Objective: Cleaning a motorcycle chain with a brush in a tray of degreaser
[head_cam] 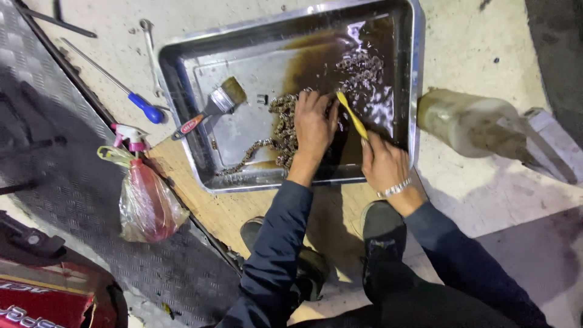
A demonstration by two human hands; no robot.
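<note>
Head view, looking down at a metal tray on the floor, one corner over a wooden board. A pool of dark brown liquid fills the far right part of the tray.

Left hand — palm down, fingers spread and pressed onto a greasy chain that lies bunched in the middle of the tray, one loose end trailing toward the near left corner. More of the chain sits in the dark liquid beyond the fingers.

Right hand — closed around the handle of a yellow brush, its tip angled up to the chain just beside the left fingers. A metal bracelet sits on that wrist. Dark sleeves on both arms.

A paintbrush with a black and red handle lies in the left part of the tray, bristles toward the middle, apart from the chain.

Outside the tray: a screwdriver with a blue handle and a spanner to the left; a spray bottle wrapped in a plastic bag near the left corner; a cloudy plastic bottle lying on its side to the right. Two dark shoes below the tray.
</note>
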